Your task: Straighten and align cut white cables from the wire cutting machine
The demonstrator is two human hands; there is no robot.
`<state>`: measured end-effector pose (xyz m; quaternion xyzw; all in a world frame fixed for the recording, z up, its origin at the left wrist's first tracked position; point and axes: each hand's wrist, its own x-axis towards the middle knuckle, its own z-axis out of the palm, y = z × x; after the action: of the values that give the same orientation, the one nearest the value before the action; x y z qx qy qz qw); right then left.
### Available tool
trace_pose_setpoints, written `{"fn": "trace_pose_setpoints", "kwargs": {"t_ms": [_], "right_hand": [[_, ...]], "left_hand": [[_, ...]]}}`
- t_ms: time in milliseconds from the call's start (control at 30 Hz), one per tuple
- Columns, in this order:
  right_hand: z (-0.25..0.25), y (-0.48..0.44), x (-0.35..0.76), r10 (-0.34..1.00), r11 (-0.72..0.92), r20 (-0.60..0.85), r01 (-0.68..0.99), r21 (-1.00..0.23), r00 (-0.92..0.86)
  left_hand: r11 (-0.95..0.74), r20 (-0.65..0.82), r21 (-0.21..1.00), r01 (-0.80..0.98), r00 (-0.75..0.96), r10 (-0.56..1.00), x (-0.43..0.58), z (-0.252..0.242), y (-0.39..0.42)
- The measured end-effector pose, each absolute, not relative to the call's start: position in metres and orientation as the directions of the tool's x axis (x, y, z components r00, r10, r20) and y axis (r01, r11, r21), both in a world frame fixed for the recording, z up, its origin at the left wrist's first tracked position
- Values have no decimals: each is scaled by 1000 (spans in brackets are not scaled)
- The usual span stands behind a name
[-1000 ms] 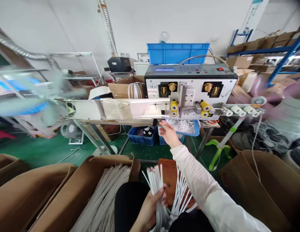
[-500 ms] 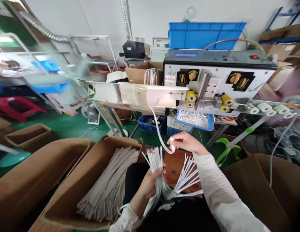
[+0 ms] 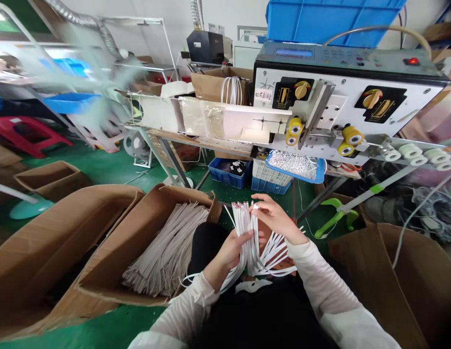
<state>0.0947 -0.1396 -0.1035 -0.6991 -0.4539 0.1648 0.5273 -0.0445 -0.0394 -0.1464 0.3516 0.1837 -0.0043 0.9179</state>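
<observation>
My left hand [image 3: 228,254] is shut around a bundle of flat white cables [image 3: 245,232], held upright in front of my lap. My right hand [image 3: 272,218] is at the bundle's top, its fingertips pinching a white cable end [image 3: 255,206] against the other ends. More white cables [image 3: 276,254] fan out to the right below that hand, in front of a brown wooden board [image 3: 268,232]. A large cardboard box [image 3: 138,203] to my left holds a stack of pale cables [image 3: 167,252].
A white cable-processing machine [image 3: 349,92] with yellow rollers stands ahead on a table, with a blue tray of small white pieces [image 3: 294,165] at its front. Blue crates [image 3: 228,173] sit below. Cardboard boxes flank me, and a fan blurs at upper left.
My right hand has come down and left from above the bundle. The long cable it held now lies against the bundle. The view has tilted, moving the machine higher and to the right.
</observation>
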Motion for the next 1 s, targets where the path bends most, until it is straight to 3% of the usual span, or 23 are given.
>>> {"fn": "trace_pose_setpoints", "kwargs": {"t_ms": [133,333,533,667,800,1000], "right_hand": [[-111,-143,94,815,-5,134,237,-971,563],[-106,-149,91,784,26,141,195,-980,605],[-92,-166,104,710,288,265,74,-955,652],[-76,-180,103,747,339,337,107,-935,573],[-55,-180,96,766,385,435,204,-900,474],[-26,-147,90,651,400,535,356,-845,539]], "left_hand": [[762,-315,632,140,945,88,-45,-144,-44],[674,-239,725,140,969,56,-39,-141,-45],[455,-9,889,-41,994,108,-8,-84,-29],[380,159,906,-188,982,106,15,-16,-25],[177,291,928,-327,935,203,27,44,-38],[-29,449,885,-465,833,324,46,90,-52]]}}
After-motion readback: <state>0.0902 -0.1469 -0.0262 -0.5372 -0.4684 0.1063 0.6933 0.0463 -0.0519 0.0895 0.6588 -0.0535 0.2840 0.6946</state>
